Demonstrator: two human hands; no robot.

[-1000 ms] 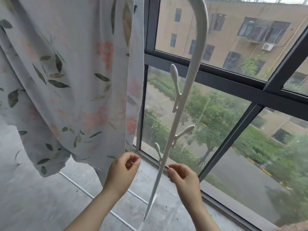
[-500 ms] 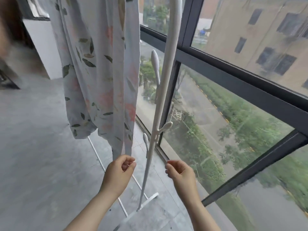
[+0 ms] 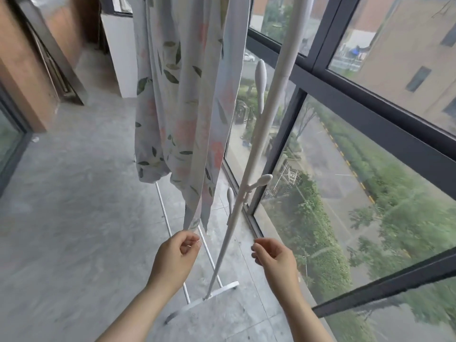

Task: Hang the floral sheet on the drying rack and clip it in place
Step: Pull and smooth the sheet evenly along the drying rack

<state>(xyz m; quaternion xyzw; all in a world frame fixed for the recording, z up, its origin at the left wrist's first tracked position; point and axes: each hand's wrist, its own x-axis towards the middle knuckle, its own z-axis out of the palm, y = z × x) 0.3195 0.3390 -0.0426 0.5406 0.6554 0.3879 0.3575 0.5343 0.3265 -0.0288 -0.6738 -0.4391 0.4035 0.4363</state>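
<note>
The floral sheet (image 3: 187, 99), white with green leaves and pink flowers, hangs in long folds from above the frame. Its lowest corner reaches my left hand (image 3: 176, 256), whose thumb and forefinger pinch it. The white drying rack's upright pole (image 3: 249, 166) slants down between my hands to a foot bar (image 3: 204, 301) on the floor, with rounded pegs (image 3: 260, 181) sticking out. My right hand (image 3: 275, 259) hovers to the right of the pole, fingers loosely curled and holding nothing. No clip is visible.
A dark-framed floor-to-ceiling window (image 3: 365, 112) runs along the right, close to the rack. Grey concrete floor (image 3: 74, 230) spreads to the left. A white cabinet (image 3: 121, 53) and a brown door frame (image 3: 27, 77) stand at the back left.
The view has swung left and down, showing more floor and the rack's foot. My left hand has met the sheet's bottom corner. My right hand stays beside the pole.
</note>
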